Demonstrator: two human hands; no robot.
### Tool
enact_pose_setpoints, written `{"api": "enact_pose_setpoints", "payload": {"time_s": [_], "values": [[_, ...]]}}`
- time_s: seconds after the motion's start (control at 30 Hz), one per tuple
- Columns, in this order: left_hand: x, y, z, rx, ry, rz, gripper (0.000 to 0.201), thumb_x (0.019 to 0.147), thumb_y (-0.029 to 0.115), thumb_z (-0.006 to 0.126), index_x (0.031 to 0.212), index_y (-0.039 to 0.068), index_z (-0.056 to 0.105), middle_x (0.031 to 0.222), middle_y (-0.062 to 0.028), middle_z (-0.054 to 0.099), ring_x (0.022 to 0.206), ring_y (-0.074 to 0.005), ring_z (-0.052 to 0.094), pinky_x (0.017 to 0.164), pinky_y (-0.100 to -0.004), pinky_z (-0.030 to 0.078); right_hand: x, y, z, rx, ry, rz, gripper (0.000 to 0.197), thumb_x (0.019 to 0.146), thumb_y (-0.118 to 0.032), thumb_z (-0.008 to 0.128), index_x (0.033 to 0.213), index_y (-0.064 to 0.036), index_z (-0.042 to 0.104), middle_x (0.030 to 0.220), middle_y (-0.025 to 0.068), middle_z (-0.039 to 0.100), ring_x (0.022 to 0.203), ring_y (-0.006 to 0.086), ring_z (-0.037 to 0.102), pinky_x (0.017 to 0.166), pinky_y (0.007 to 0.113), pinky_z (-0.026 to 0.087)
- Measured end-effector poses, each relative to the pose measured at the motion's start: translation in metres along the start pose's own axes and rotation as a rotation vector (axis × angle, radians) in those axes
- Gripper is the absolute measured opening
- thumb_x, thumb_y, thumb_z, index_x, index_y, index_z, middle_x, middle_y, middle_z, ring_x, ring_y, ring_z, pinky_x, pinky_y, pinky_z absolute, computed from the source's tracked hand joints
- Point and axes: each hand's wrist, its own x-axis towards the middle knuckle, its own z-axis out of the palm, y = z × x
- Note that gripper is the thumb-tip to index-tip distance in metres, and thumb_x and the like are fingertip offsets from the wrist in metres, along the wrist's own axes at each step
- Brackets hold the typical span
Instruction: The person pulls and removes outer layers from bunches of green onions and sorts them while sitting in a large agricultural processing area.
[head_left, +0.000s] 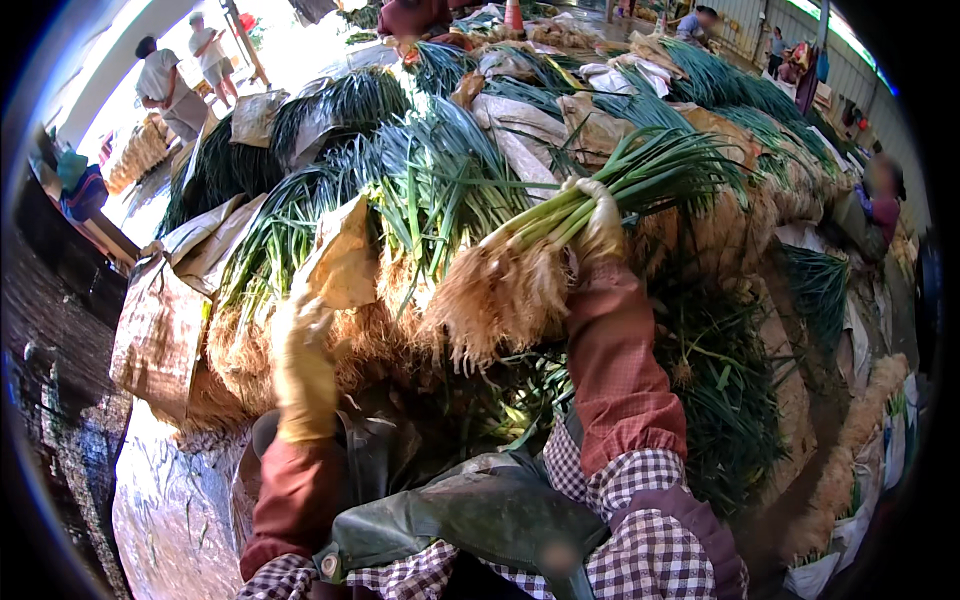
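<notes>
My right hand (602, 222), in a yellowish glove, is closed around a bunch of green onions (525, 240). The bunch is held up over the pile at a slant, its pale shaggy roots toward the lower left and its green leaves toward the upper right. My left hand (305, 365), gloved too, is at the left by the roots of the heaped green onions (440, 190). Motion smears its fingers. Just above it is a tan sheet (345, 260); whether the fingers touch it I cannot tell.
Brown sheets (160, 330) drape the pile's left end. Loose leaves (720, 390) lie in a dark heap at my right. More bundled green onions (860, 430) line the right side. People (175, 90) stand far left, and another person (880, 200) is at the right.
</notes>
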Motion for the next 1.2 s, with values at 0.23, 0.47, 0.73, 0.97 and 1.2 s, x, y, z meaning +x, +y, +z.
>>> {"api": "enact_pose_setpoints", "payload": {"time_s": [0.23, 0.47, 0.73, 0.97, 1.2], "values": [[0.039, -0.104, 0.114, 0.05, -0.459, -0.052, 0.033, 0.085, 0.019, 0.056, 0.112, 0.0, 0.054, 0.1, -0.0078, 0.06, 0.091, -0.0142, 0.055, 0.081, -0.0247, 0.044, -0.047, 0.076, 0.019, -0.183, 0.174, 0.149, 0.014, 0.072, -0.007, 0.062, 0.083, 0.0005, 0.057, 0.075, 0.0112, 0.062, 0.061, 0.0221, 0.06, 0.06, 0.031, 0.052], [0.065, -0.019, 0.116, 0.897, -0.931, -0.248, 0.05, 0.075, 0.038, 0.067, 0.104, 0.0, 0.054, 0.1, -0.0124, 0.057, 0.089, -0.0169, 0.053, 0.079, -0.0278, 0.042, -0.06, 0.083, 0.021, -0.451, 0.233, 0.22, 0.013, 0.076, -0.011, 0.063, 0.083, -0.0005, 0.058, 0.073, 0.0106, 0.063, 0.058, 0.0204, 0.06, 0.053, 0.03, 0.052], [0.081, -0.082, 0.095, 0.997, -1.05, -0.201, 0.01, 0.065, 0.006, 0.069, 0.064, 0.001, 0.061, 0.054, -0.0058, 0.057, 0.042, -0.0132, 0.05, 0.039, -0.0232, 0.038, -0.073, 0.107, 0.022, -0.176, 0.101, 0.267, 0.054, 0.074, -0.056, 0.059, 0.096, -0.0079, 0.053, 0.078, 0.0054, 0.06, 0.066, 0.0209, 0.059, 0.063, 0.034, 0.052], [0.051, 0.021, 0.062, 1.07, -0.745, -0.53, 0.03, 0.065, 0.007, 0.07, 0.09, -0.003, 0.057, 0.07, -0.0111, 0.061, 0.051, -0.0154, 0.057, 0.047, -0.0251, 0.05, 0.011, -0.015, -0.041, 0.062, 0.189, -0.076, 0.037, 0.084, -0.034, 0.047, 0.11, -0.0076, 0.055, 0.104, 0.0104, 0.058, 0.096, 0.023, 0.055, 0.086, 0.037, 0.046], [0.055, 0.05, 0.04, 0.959, -0.763, -0.334, 0.014, 0.061, 0.003, 0.067, 0.072, -0.002, 0.059, 0.056, -0.0075, 0.057, 0.04, -0.0128, 0.049, 0.036, -0.0253, 0.038, -0.045, -0.227, -0.124, -0.4, 0.851, -0.424, 0.04, 0.081, -0.032, 0.052, 0.111, -0.0047, 0.056, 0.114, 0.0176, 0.055, 0.111, 0.0257, 0.048, 0.093, 0.036, 0.039]]}}
